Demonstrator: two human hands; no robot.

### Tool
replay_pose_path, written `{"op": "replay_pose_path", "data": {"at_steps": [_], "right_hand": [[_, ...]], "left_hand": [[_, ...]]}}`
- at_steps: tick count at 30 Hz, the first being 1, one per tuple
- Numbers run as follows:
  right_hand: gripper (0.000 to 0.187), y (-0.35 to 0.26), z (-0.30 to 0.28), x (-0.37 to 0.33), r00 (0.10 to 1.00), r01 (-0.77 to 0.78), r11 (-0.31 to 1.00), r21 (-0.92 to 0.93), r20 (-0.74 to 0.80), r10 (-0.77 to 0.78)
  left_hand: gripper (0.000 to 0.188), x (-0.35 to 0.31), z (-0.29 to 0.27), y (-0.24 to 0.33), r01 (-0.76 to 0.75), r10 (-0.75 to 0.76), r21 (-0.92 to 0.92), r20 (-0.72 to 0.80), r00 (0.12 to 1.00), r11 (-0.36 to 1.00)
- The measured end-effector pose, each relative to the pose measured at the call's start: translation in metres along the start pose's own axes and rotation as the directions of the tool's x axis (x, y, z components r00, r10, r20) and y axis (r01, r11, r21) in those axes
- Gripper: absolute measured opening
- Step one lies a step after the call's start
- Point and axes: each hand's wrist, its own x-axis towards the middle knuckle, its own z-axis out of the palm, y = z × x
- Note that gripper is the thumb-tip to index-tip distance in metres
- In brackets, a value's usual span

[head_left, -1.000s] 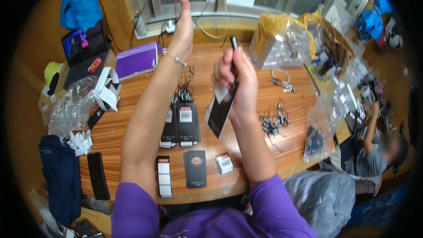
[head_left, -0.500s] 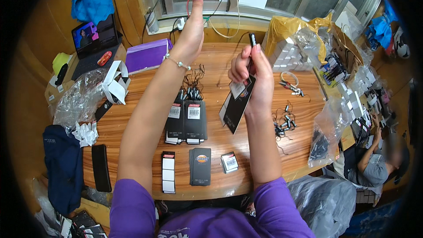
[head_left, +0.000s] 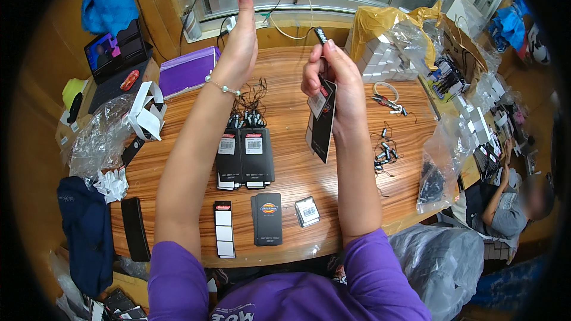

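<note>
My left hand is raised over the far part of the table, thumb stretched up and nothing seen in it. A beaded bracelet circles that wrist. My right hand grips a black hang tag with a smaller white label tag against it. A short black string fastener sticks up between thumb and fingers. Below and between my arms lie stacks of strung black tags, their cords bunched behind. Nearer are a strip of white labels, loose black tags and small white label tags.
Loose string fasteners and small scissors lie at the right. Beyond them stand white boxes under yellow plastic. A purple packet and a laptop are at the far left. Another person sits at the right.
The whole view has shifted slightly. My right hand has tilted the black hang tag more upright, still gripping it. My left hand stays raised with its thumb up.
</note>
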Motion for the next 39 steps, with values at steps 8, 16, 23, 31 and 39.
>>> {"op": "replay_pose_path", "data": {"at_steps": [8,16,23,31,39], "right_hand": [[0.027,0.004,0.001,0.001,1.000,0.008,0.999,0.048,-0.025,-0.007],[0.025,0.008,-0.005,0.001,0.981,0.112,0.986,0.122,-0.169,-0.091],[0.028,0.012,0.006,0.001,0.944,0.144,0.989,0.012,-0.300,-0.134],[0.033,0.009,0.019,-0.006,0.952,0.100,0.994,-0.051,-0.285,-0.110],[0.023,0.015,0.009,-0.001,0.976,0.066,0.986,0.156,-0.217,-0.031]], "left_hand": [[0.091,-0.016,-0.001,0.004,0.018,-0.017,0.010,-0.085,0.996,1.000],[0.022,-0.074,0.040,0.012,-0.290,0.275,0.267,0.095,0.957,0.919],[0.049,-0.083,0.053,-0.013,-0.241,0.229,0.179,0.086,0.970,0.954],[0.036,-0.082,0.036,-0.006,-0.168,0.113,0.357,0.172,0.979,0.919],[0.033,-0.080,0.022,0.003,-0.157,0.063,0.258,0.338,0.939,0.953]]}}
